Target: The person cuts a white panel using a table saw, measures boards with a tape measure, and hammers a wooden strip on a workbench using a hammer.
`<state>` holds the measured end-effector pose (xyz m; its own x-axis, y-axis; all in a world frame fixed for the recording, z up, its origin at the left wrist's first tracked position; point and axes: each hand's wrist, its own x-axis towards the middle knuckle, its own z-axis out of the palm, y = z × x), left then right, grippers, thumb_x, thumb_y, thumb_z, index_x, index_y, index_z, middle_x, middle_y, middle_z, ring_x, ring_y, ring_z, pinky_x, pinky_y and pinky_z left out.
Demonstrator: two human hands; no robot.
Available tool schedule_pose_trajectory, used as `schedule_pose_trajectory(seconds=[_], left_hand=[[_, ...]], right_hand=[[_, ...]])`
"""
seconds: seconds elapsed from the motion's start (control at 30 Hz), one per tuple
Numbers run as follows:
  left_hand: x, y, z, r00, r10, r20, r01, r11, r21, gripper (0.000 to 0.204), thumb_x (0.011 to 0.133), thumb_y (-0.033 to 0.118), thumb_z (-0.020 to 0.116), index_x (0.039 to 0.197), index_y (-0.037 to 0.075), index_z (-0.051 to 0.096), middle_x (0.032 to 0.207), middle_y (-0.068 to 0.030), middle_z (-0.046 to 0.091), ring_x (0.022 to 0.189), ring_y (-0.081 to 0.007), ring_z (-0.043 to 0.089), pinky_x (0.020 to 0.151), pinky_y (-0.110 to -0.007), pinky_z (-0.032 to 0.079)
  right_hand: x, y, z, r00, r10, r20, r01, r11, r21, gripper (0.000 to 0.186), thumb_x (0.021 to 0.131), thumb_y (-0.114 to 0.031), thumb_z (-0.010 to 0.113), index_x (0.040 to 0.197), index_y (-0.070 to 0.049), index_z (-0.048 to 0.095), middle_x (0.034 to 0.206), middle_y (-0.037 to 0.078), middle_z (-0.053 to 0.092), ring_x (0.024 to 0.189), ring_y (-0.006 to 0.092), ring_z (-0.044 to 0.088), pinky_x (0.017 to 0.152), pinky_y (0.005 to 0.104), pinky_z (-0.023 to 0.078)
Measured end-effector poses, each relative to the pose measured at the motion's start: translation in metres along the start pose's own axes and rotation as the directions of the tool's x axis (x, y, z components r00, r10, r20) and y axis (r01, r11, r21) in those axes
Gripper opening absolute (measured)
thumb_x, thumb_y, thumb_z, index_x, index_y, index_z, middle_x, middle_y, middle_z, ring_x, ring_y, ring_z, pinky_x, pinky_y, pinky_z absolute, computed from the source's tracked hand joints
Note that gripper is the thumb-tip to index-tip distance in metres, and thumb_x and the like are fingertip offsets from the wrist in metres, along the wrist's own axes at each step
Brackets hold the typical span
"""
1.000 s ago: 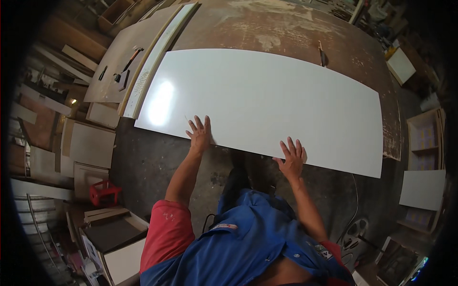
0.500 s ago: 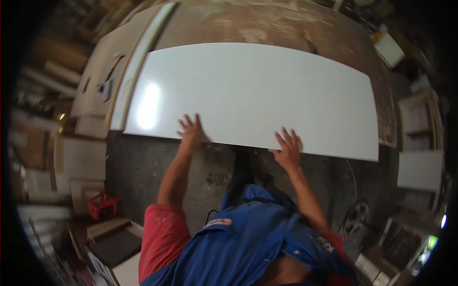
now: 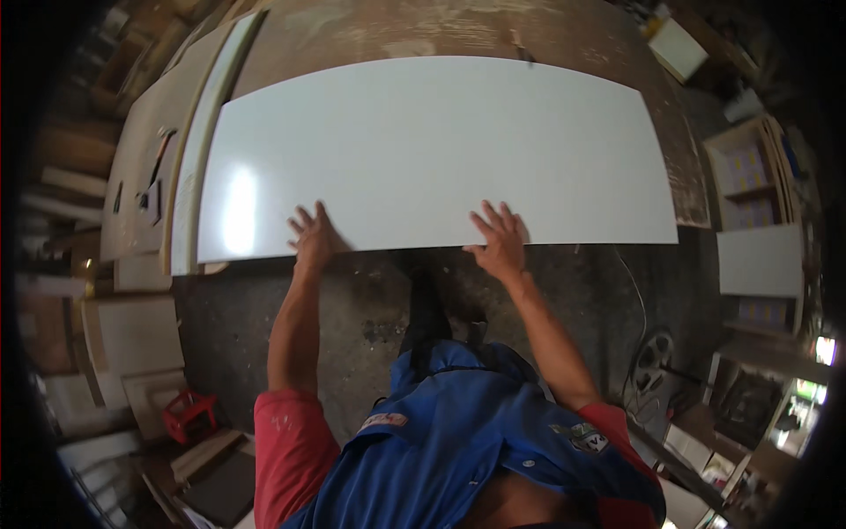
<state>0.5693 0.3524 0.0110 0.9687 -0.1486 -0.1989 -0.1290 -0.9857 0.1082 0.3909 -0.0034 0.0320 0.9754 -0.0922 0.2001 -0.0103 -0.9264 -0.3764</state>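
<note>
A large glossy white panel (image 3: pixel 423 150) lies flat on a worn brown worktable (image 3: pixel 352 35), its long near edge toward me. My left hand (image 3: pixel 311 236) rests on that near edge, left of the panel's middle, fingers spread over the white surface. Farther right along the same edge, my right hand (image 3: pixel 500 240) lies with its fingers apart and its thumb out at the rim. Neither hand is wrapped round anything. Beside the panel's left end runs a long pale strip (image 3: pixel 198 141) with a wooden edge.
A hammer (image 3: pixel 161 154) and a small dark tool (image 3: pixel 150 201) lie on the board left of the strip. A red stool (image 3: pixel 189 414) stands at lower left. On the right are an open shelf unit (image 3: pixel 749 176), a cable (image 3: pixel 639 291) and a spoked wheel (image 3: pixel 654 357) on the floor.
My view has turned a little, so the panel and table appear rotated and farther left. Both hands stay at the panel's near edge, fingers spread.
</note>
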Motion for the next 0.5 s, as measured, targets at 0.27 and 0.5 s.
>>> schedule_pose_trajectory(seconds=[0.27,0.5], left_hand=[[0.012,0.029,-0.018,0.999,0.006,0.041,-0.007,1.0,0.01,0.075,0.086,0.008,0.052,0.151,0.022,0.017,0.156,-0.0281,0.004,0.139,-0.0564,0.01,0.1,-0.077,0.023],[0.046,0.034,-0.014,0.998,0.029,0.049,-0.032,0.998,0.059,0.094,0.076,-0.001,0.059,0.153,0.021,0.01,0.155,-0.0296,0.0,0.138,-0.0589,0.009,0.099,-0.077,0.024]], right_hand=[[0.003,0.011,-0.002,0.999,0.04,-0.003,-0.04,0.995,-0.09,0.068,0.071,-0.034,0.08,0.132,-0.017,0.056,0.146,0.01,0.042,0.135,0.0391,0.033,0.107,0.0554,0.029],[0.029,0.02,-0.002,0.999,0.04,-0.028,-0.043,0.991,-0.129,0.066,0.07,-0.03,0.08,0.131,-0.015,0.057,0.145,0.011,0.043,0.135,0.04,0.034,0.105,0.0533,0.032]])
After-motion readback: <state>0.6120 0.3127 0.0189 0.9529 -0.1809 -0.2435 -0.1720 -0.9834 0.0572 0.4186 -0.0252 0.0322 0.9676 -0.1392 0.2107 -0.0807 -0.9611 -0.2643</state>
